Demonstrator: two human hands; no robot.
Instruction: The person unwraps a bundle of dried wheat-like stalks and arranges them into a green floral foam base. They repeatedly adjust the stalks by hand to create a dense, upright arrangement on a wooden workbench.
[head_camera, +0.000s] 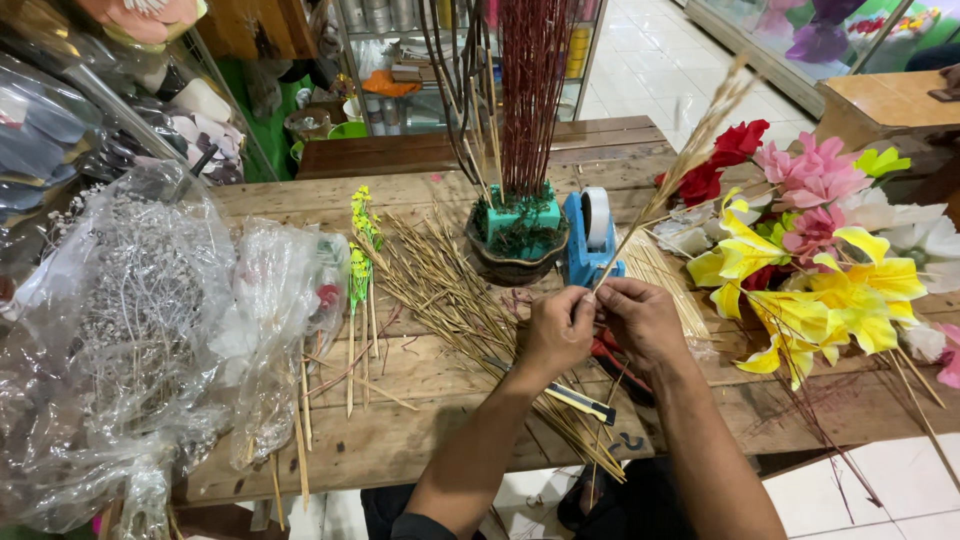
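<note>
Rough wooden plank table (420, 440) carries loose straw; near its front edge, left hand (556, 333) and right hand (642, 322) (fingertips together) pinch one pale dried grass stalk (690, 150) rising toward the far right.

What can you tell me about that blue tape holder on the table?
The blue tape dispenser stands upright on the wooden table, right beside a dark pot of red sticks. It looks like plastic, with a roll of pale tape set on edge in its top. Its base lies just beyond the left hand and right hand, which pinch a dried grass stalk that crosses in front of it. Neither hand touches it.
</note>
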